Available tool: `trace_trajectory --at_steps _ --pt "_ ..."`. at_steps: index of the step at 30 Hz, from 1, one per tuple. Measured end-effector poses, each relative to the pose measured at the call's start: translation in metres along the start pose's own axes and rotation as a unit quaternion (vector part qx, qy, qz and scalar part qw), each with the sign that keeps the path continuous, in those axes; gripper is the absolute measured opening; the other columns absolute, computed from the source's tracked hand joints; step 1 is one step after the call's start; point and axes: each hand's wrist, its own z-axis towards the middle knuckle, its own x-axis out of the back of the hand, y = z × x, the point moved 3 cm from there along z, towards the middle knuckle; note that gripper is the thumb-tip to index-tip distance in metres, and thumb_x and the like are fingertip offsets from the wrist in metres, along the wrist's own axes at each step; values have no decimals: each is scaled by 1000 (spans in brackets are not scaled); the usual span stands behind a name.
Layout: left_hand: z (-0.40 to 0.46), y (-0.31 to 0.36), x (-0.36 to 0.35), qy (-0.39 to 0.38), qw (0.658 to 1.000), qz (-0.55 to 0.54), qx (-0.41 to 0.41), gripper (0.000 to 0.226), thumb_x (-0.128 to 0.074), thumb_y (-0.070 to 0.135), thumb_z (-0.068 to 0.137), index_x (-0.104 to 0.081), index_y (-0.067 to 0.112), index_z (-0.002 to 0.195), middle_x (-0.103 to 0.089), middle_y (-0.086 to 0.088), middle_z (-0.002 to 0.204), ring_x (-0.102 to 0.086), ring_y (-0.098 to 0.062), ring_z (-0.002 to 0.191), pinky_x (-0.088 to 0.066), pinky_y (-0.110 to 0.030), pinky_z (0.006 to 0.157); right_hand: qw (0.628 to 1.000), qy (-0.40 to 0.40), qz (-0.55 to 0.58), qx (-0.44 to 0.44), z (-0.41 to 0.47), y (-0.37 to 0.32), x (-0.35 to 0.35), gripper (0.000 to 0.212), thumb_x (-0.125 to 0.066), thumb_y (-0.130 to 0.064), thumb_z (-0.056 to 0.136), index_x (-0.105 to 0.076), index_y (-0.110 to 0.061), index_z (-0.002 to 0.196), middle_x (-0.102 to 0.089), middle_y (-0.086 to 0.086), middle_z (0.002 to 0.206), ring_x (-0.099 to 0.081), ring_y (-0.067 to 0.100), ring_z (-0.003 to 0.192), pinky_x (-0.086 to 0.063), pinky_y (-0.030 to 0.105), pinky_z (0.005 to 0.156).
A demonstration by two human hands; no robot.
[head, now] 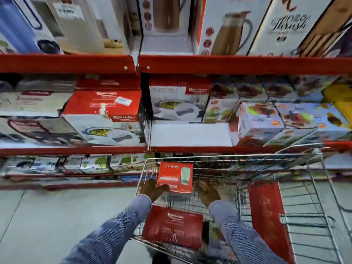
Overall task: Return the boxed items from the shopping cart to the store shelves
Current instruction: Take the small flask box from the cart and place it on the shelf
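Both arms are reaching fwd and down from the bottom of the view, sleeves in blue fine-striped fabric, cuffs sitting at the wrists. Left hand point(153, 189) is angling inward, back of hand facing up, fingers curling onto the lower-left corner of a small red box point(175, 177), thumb side toward it. Right hand point(206, 191) is mirroring it approx., palm turning inward, fingers pointing fwd and disappearing at the box's right lower edge; contact there is blurry, can't tell grip firmly. Forearms are converging slightly, elbows out of frame.
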Motion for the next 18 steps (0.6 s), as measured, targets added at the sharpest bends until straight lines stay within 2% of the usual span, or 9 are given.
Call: trace_trajectory --at_steps 2,5,6,8,10,12,14,16,18 --pt "8 -3 0 -6 998 -51 45 83 -78 66 44 -71 3 98 -72 -14 96 -66 -29 98 -46 -31 84 999 -25 10 -29 16 8 -8 42 -46 -45 93 -61 -20 123 -61 5 131 -58 20 105 -40 27 86" --pt "7 5 -2 -40 989 -113 80 37 -82 34 67 -68 10 92 -68 0 81 -66 -23 83 -46 -28 80 997 -57 18 -57 44 30 -23 58 -44 -51 87 -56 -16 131 -52 2 132 -51 24 119 -34 25 94" --pt "2 12 -2 -46 987 -131 81 32 -81 30 68 -67 12 91 -67 2 78 -66 -22 81 -49 -31 81 994 -62 45 -76 49 34 -27 49 -46 -49 87 -59 -18 123 -49 0 124 -51 25 119 -36 29 96" --pt "-5 21 -2 -57 983 -158 80 22 -76 23 75 -65 16 94 -64 4 77 -62 -20 77 -47 -29 71 989 -56 107 -87 46 28 -33 15 -47 -34 93 -61 -31 97 -51 1 116 -52 25 116 -40 38 101" --pt "-12 26 -3 -62 976 -190 84 17 -67 12 85 -65 15 102 -62 2 83 -56 -18 78 -41 -29 76 982 -48 157 -98 40 20 -36 21 -46 -24 95 -57 -39 84 -58 1 110 -54 23 109 -42 37 96" --pt "-18 28 -6 -73 972 -205 83 19 -62 11 88 -64 14 107 -62 0 93 -53 -17 83 -37 -30 84 979 -41 177 -88 31 14 -36 26 -48 -21 95 -59 -42 85 -63 -6 103 -56 21 108 -42 37 96" --pt "-28 29 -2 -79 972 -207 75 14 -61 13 89 -60 21 101 -62 3 89 -55 -14 79 -40 -31 81 977 -31 196 -73 20 14 -33 30 -51 -18 93 -59 -47 89 -66 -10 101 -58 19 106 -43 37 95" --pt "-36 31 5 -80 973 -204 68 13 -67 23 80 -63 27 92 -63 9 87 -56 -13 84 -46 -36 86 978 -6 203 -47 10 17 -27 29 -57 -25 89 -62 -53 95 -68 -8 112 -60 18 109 -45 38 97" --pt "-51 40 15 -80 977 -191 42 19 -69 32 68 -67 35 86 -65 12 90 -56 -13 86 -44 -42 92 979 17 201 -17 -3 16 -18 28 -59 -41 83 -63 -56 107 -65 -10 127 -58 17 119 -44 41 102"
